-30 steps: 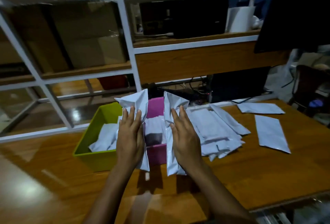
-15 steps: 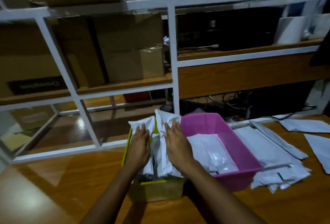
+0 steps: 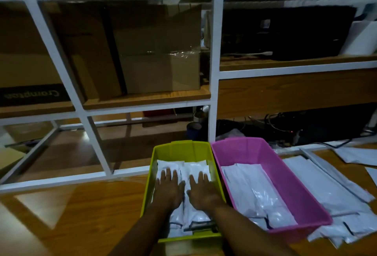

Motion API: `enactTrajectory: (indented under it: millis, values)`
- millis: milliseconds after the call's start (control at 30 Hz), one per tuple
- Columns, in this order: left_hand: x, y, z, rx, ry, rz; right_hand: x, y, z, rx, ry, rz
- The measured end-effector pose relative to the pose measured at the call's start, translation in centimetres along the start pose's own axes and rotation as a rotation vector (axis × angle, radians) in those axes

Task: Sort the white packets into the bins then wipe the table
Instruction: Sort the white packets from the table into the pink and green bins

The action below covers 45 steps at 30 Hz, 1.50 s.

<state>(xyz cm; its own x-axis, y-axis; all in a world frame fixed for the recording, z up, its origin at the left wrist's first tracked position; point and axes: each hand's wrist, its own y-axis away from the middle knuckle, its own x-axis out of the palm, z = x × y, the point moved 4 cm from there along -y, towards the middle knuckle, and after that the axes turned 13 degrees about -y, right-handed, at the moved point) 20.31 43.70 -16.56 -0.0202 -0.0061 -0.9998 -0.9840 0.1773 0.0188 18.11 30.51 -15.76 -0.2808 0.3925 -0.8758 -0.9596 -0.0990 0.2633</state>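
On the wooden surface (image 3: 91,210), the white packets (image 3: 195,167) I held upright now lie in the green bin (image 3: 183,146), left grip (image 3: 167,189) and right grip (image 3: 202,191) pressing them open-palmed, while the loose pile (image 3: 318,182) awaits sorting.

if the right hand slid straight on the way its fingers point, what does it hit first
Probably the far wall of the green bin: the right hand lies flat on the white packets inside it, fingers aimed at that wall.
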Motion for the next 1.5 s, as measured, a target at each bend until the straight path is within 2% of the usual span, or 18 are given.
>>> enactTrajectory:
  millis: [167, 300, 433, 500, 567, 633, 700, 767, 833, 967, 1100, 1300, 1500]
  values:
    - [2.4, -1.2, 1.0, -0.044, 0.058, 0.068, 1.3, -1.3, -0.1, 0.043, -0.023, 0.058]
    - [0.1, 0.1, -0.2, 0.016, -0.074, 0.025, 1.1, -1.4, -0.1, 0.034, -0.012, 0.061]
    - [-0.5, 0.2, 0.0, 0.067, -0.108, 0.075, 0.2, -0.9, 0.4, 0.007, -0.063, -0.006]
    - [-1.5, 0.4, -0.3, 0.163, -0.099, 0.078, -0.9, -0.3, 0.8, -0.028, -0.080, -0.086]
    - [-3.5, 0.9, -0.7, 0.180, -0.064, 0.143, -2.3, 0.5, 1.2, -0.085, -0.081, -0.156]
    - [-6.2, 1.5, -1.0, 0.131, 0.063, 0.009, -3.7, 1.4, 1.6, -0.134, -0.089, -0.216]
    - [-9.2, 2.4, -1.0, 0.040, 0.244, -0.207, -5.3, 2.8, 1.7, -0.148, -0.201, -0.299]
    - [-10.0, 3.1, -0.8, -0.009, 0.309, -0.286, -6.8, 4.6, 1.8, -0.215, -0.309, -0.387]
    - [-11.5, 4.3, -1.7, 0.041, 0.313, -0.322, -8.1, 7.1, 1.4, -0.276, -0.378, -0.491]
    - [-14.1, 8.0, -5.5, 0.151, 0.307, -0.439, -10.1, 13.1, -1.4, -0.315, -0.496, -0.734]
    - [-14.3, 11.2, -10.9, 0.218, 0.445, -0.498, -11.5, 18.4, -5.4, -0.303, -0.518, -0.837]
    - [-13.7, 13.3, -21.9, 0.286, 0.442, -0.546, -14.0, 24.7, -13.5, -0.229, -0.513, -0.898]
    - [-12.6, 14.4, -31.7, 0.302, 0.499, -0.503, -16.6, 30.6, -24.1, -0.159, -0.496, -0.931]
